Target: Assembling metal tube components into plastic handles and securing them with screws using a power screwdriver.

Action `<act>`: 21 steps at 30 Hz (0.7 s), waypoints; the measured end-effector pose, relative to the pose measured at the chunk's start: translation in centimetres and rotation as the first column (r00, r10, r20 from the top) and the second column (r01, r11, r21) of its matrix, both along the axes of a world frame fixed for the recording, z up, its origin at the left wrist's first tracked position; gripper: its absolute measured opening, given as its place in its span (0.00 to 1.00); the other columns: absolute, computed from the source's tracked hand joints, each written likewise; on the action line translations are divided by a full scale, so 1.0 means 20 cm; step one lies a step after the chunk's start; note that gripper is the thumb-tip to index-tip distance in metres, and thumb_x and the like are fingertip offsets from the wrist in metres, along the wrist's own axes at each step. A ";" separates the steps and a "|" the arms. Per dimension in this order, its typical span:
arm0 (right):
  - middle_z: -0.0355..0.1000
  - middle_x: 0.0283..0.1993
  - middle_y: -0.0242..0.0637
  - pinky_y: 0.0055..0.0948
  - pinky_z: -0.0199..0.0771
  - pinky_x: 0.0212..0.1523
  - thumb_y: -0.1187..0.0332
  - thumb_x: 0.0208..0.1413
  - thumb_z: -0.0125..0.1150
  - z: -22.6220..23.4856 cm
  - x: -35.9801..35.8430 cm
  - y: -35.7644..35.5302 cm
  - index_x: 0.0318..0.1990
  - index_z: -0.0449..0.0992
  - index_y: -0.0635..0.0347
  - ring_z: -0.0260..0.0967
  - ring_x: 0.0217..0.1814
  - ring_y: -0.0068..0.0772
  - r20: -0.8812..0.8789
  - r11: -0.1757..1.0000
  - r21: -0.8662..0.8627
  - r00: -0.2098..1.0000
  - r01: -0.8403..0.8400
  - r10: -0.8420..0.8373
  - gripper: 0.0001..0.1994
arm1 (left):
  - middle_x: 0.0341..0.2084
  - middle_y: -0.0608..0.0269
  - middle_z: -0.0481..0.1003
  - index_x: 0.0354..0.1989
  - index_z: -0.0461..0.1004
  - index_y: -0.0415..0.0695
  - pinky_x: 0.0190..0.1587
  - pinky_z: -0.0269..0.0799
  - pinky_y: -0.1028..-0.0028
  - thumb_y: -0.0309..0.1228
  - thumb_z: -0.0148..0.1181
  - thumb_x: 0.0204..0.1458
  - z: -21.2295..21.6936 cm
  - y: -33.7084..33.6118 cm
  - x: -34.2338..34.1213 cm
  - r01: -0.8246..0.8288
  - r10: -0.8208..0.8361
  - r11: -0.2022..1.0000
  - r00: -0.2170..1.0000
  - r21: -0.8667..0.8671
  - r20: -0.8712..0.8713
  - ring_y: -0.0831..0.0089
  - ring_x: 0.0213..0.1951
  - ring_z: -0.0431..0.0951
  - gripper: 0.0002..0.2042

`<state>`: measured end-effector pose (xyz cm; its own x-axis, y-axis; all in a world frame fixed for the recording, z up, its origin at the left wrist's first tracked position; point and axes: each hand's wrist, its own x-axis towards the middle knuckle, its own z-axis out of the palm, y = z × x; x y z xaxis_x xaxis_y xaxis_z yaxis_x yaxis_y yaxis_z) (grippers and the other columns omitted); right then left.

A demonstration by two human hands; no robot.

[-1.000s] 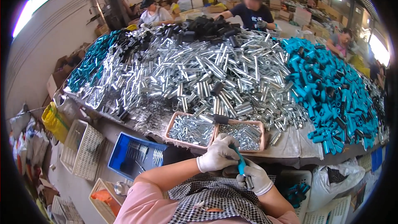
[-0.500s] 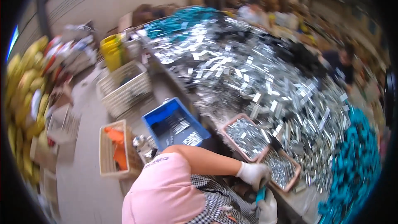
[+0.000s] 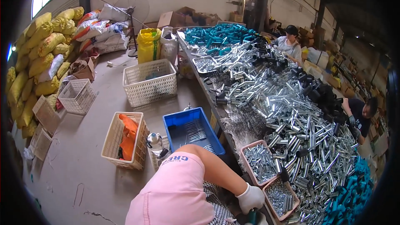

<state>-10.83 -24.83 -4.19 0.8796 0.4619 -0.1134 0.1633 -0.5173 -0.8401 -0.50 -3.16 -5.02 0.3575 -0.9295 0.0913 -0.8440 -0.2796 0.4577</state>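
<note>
My left hand [image 3: 251, 198], in a white glove, is closed at the lower edge, left of the pink trays. Its fingers curl down around a dark teal tube-like piece [image 3: 253, 216], whose lower end is cut off. Beside that piece, only a small part of my white-gloved right hand [image 3: 262, 219] shows; its fingers are hidden. Close by are two pink trays, the farther one [image 3: 243, 155] with small metal parts and the nearer one [image 3: 296, 203] with small parts and short metal tubes. Shiny metal tubes [image 3: 291, 131] are heaped beyond them, with teal pieces [image 3: 352, 196] at the right.
Left of the worktable stand a blue crate [image 3: 166, 124] with metal rods, a cream basket [image 3: 109, 141] with orange cloth, and a white basket [image 3: 143, 93]. Yellow sacks [image 3: 50, 43] are stacked far left. Two people, one in white [image 3: 290, 46], one in dark clothing [image 3: 359, 116], are across the heap.
The view has shifted and sharpened. Both my hands now appear lower in the picture, the right one mostly cut off. The teal piece stays at my left hand.
</note>
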 end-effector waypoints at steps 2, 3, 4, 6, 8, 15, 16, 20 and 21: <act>0.74 0.46 0.60 0.45 0.73 0.48 0.59 0.42 0.71 0.04 -0.03 0.00 0.60 0.69 0.65 0.74 0.47 0.60 0.026 0.994 -0.109 0.999 -0.025 0.028 0.35 | 0.24 0.46 0.78 0.25 0.81 0.37 0.35 0.75 0.57 0.41 0.67 0.27 -0.03 0.01 -0.01 -0.031 0.030 1.000 0.991 -0.007 -0.130 0.49 0.30 0.79 0.19; 0.74 0.46 0.60 0.45 0.73 0.48 0.59 0.42 0.71 0.06 -0.05 0.02 0.60 0.69 0.65 0.74 0.47 0.60 0.027 0.994 -0.109 0.999 -0.018 0.021 0.35 | 0.24 0.45 0.78 0.25 0.81 0.36 0.34 0.75 0.58 0.41 0.67 0.27 -0.05 0.01 -0.01 -0.059 0.054 0.998 0.964 -0.011 -0.259 0.49 0.29 0.79 0.20; 0.75 0.44 0.59 0.45 0.74 0.46 0.59 0.43 0.71 0.10 -0.07 0.06 0.58 0.71 0.64 0.74 0.44 0.62 0.155 0.991 -0.130 0.988 0.031 -0.011 0.34 | 0.24 0.45 0.79 0.26 0.80 0.34 0.33 0.74 0.59 0.39 0.67 0.27 -0.07 0.01 0.00 -0.083 0.060 0.996 0.915 -0.040 -0.398 0.51 0.29 0.79 0.20; 0.75 0.34 0.53 0.48 0.74 0.34 0.59 0.44 0.71 0.04 -0.10 0.06 0.55 0.75 0.62 0.72 0.31 0.61 0.536 0.982 -0.159 0.844 0.103 -0.002 0.29 | 0.23 0.45 0.79 0.25 0.80 0.34 0.33 0.74 0.60 0.39 0.67 0.27 -0.07 0.01 0.02 -0.074 0.028 0.995 0.867 -0.072 -0.498 0.52 0.28 0.79 0.19; 0.72 0.28 0.49 0.48 0.69 0.26 0.59 0.44 0.71 0.05 -0.11 0.07 0.55 0.76 0.61 0.69 0.23 0.55 0.728 0.962 -0.226 0.683 0.152 0.063 0.29 | 0.24 0.44 0.78 0.26 0.79 0.34 0.32 0.74 0.61 0.38 0.67 0.30 -0.04 0.01 0.01 -0.050 0.013 0.998 0.820 -0.049 -0.572 0.54 0.29 0.79 0.18; 0.71 0.56 0.57 0.45 0.75 0.48 0.42 0.62 0.52 0.01 0.08 0.06 0.72 0.47 0.68 0.75 0.49 0.62 -0.036 0.988 0.102 0.992 -0.120 0.124 0.44 | 0.25 0.49 0.77 0.28 0.78 0.41 0.35 0.74 0.55 0.39 0.65 0.35 0.22 0.07 0.06 0.031 -0.039 0.998 0.988 -0.057 -0.149 0.48 0.32 0.79 0.15; 0.73 0.51 0.52 0.39 0.77 0.42 0.44 0.62 0.54 -0.01 0.07 0.04 0.72 0.47 0.67 0.77 0.40 0.50 -0.056 0.978 0.186 0.993 -0.091 0.103 0.43 | 0.25 0.51 0.78 0.28 0.78 0.42 0.35 0.75 0.56 0.42 0.67 0.36 0.29 0.06 0.09 0.029 -0.026 1.000 0.986 0.013 -0.164 0.49 0.32 0.79 0.16; 0.71 0.39 0.41 0.26 0.73 0.26 0.49 0.63 0.56 0.00 -0.01 -0.01 0.71 0.49 0.67 0.70 0.27 0.26 -0.297 0.748 0.599 0.947 0.287 -0.125 0.39 | 0.33 0.52 0.79 0.35 0.78 0.42 0.43 0.76 0.59 0.50 0.73 0.35 0.52 -0.08 0.33 -0.171 0.178 0.966 0.984 0.194 -0.019 0.54 0.39 0.80 0.25; 0.71 0.40 0.42 0.27 0.73 0.25 0.51 0.63 0.57 -0.01 -0.03 -0.01 0.70 0.50 0.66 0.69 0.27 0.27 -0.381 0.639 0.657 0.907 0.401 -0.177 0.38 | 0.37 0.51 0.78 0.42 0.77 0.43 0.45 0.75 0.57 0.48 0.75 0.35 0.52 -0.09 0.44 -0.324 0.324 0.946 0.945 0.023 -0.031 0.54 0.42 0.80 0.28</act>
